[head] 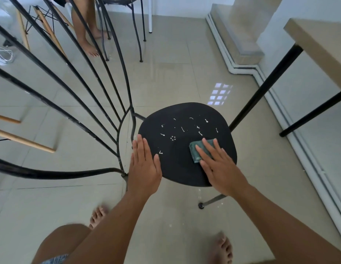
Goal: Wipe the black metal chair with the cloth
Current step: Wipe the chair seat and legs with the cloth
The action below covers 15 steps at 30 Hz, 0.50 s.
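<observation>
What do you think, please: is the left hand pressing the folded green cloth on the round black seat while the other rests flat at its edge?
No: the head view shows the right hand pressing the folded green cloth on the round black seat; the left hand rests flat at its edge.

Black chair seat [184,119] being wiped.
Green cloth [197,151] pressed flat under right hand [221,166]; left hand [144,166] laid flat at seat's left edge; white specks seen.

Beige tiled floor [175,60], white wall [308,77], wooden table [322,46] on black legs.
</observation>
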### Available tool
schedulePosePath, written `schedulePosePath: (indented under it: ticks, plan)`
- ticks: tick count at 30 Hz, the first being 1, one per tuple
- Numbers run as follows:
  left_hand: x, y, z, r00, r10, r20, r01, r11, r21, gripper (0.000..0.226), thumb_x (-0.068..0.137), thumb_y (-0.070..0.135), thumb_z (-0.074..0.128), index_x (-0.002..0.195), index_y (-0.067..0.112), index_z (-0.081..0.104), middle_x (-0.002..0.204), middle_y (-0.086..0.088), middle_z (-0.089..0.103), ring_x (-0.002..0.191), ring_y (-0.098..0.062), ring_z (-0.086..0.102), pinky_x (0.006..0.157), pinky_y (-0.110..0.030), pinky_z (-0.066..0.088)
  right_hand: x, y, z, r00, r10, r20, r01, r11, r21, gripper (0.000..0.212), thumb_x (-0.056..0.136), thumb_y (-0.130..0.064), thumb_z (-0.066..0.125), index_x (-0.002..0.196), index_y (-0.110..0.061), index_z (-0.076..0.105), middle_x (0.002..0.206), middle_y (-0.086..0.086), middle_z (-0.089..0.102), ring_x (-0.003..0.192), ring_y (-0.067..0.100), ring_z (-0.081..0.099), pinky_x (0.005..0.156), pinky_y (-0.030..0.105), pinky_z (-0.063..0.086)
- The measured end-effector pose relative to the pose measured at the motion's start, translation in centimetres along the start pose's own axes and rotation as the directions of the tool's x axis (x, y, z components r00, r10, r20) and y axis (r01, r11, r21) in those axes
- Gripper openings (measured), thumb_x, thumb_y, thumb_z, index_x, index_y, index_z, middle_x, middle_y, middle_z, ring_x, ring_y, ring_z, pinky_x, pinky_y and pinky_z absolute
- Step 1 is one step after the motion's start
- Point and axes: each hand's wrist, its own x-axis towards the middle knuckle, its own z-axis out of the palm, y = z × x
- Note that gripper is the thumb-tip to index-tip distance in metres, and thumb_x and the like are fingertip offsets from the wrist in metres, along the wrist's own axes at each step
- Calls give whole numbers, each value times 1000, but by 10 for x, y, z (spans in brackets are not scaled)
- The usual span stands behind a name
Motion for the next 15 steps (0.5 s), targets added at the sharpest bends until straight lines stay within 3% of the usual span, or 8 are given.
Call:
schedulePosePath:
  ticks: [3, 6, 10, 15]
  plan:
    - [1, 0, 0, 1000, 4, 15, -3, 1000, -5, 72, 117, 43, 21, 175, 10, -7, 183, -1, -18, 171, -23, -13, 139, -48, 17, 34, -24, -1, 994, 113, -5, -112, 992, 60, 60, 116, -52, 13, 173, -37, 8, 182, -15, -11, 166, 21, -23, 138, 50, 6]
    - [1, -2, -2, 999, 9, 42, -8, 1000, -26, 72, 117, 42, 22, 174, 9, -7, 183, -1, -19, 171, -24, -14, 138, -48, 20, 65, -58, -5, 992, 117, 42, -120, 990, 80, 61, 116, -52, 12, 173, -36, 3, 182, -9, -15, 165, 26, -28, 137, 53, 1]
    - [5, -7, -5, 997, 14, 70, -7, 995, -96, 70, 118, 41, 23, 175, 12, -4, 183, 5, -19, 171, -23, -12, 133, -51, 33, 75, -95, -1, 994, -74, 82, 67, 994, 86, 60, 116, -50, 14, 173, -38, 3, 182, -10, -13, 165, 25, -28, 137, 53, -1]
    - [7, -10, -9, 999, 26, 48, -15, 978, -208, 65, 118, 33, 24, 176, 17, 0, 183, 12, -14, 171, -19, -9, 128, -51, 43, 39, -77, -3, 934, -344, 98, 335, 937, 96, 56, 117, -54, 21, 172, -43, 13, 181, -20, -7, 165, 11, -25, 135, 39, -6]
